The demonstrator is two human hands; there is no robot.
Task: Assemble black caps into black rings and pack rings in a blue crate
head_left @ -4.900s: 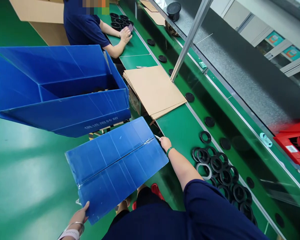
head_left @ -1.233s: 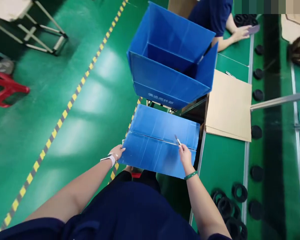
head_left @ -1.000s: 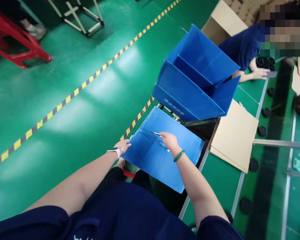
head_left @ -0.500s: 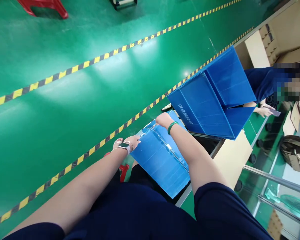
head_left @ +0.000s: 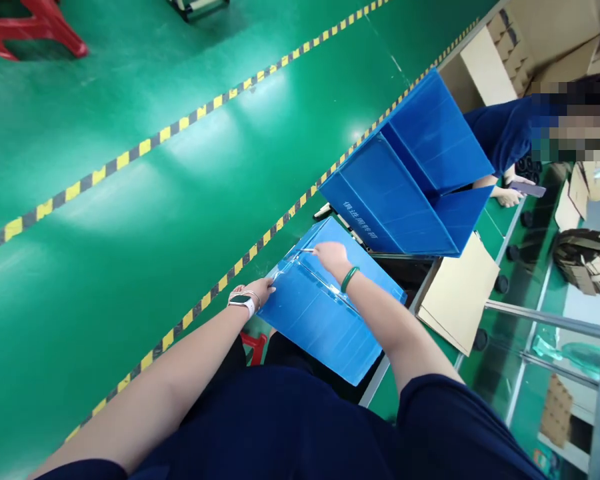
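A closed blue corrugated plastic box [head_left: 325, 313] rests in front of me, its top flaps meeting along a taped seam. My right hand [head_left: 331, 257] is closed on a thin metal blade [head_left: 307, 251] whose tip lies on the seam near the box's far left end. Clear tape looks loose at that end. My left hand [head_left: 260, 291] grips the box's left edge, fingers curled over it; a watch sits on that wrist.
An open blue plastic bin [head_left: 410, 180] stands just beyond the box. A stack of flat cardboard sheets [head_left: 460, 293] lies on the green bench to the right. A co-worker in dark blue [head_left: 505, 130] sits further along. Yellow-black floor tape [head_left: 180, 127] crosses the green floor.
My right hand has drawn the blade along the seam from the box's right end to its left end. My head has turned left, swinging the view towards the floor. My left hand kept its grip.
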